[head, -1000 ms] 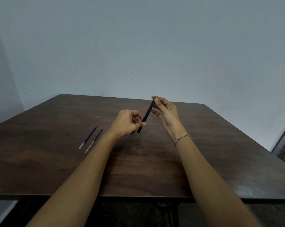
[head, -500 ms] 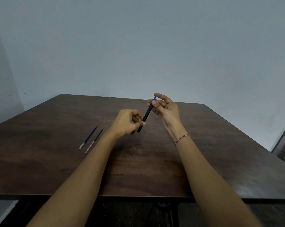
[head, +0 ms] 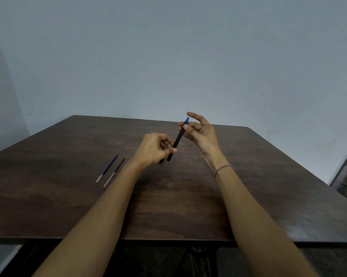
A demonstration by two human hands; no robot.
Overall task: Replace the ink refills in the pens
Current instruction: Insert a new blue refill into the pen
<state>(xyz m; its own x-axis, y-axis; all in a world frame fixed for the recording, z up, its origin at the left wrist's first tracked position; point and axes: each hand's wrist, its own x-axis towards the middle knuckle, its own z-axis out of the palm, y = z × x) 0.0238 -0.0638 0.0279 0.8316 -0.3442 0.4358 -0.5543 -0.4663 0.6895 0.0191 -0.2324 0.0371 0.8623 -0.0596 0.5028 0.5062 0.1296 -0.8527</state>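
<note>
Pen held aslant in both hands over the table, blue end uppermost.

Nearest is the dark table (head: 188, 212). On it, at about 8 o'clock from the hands, a blue refill (head: 108, 167) and a black refill (head: 115, 171) lie side by side, close but apart. Above the table the left hand (head: 154, 148) has its fingers curled round the lower end of the pen (head: 177, 139), which runs from 7 o'clock up to 1 o'clock. Farther off, the right hand (head: 201, 131) pinches the barrel just under the blue tip (head: 186, 119), its index finger lifted clear. The pinch looks light: twisting the tip could let it slip loose, and small parts might drop and roll off the table. Whether the tip is already loosened cannot be told.
</note>
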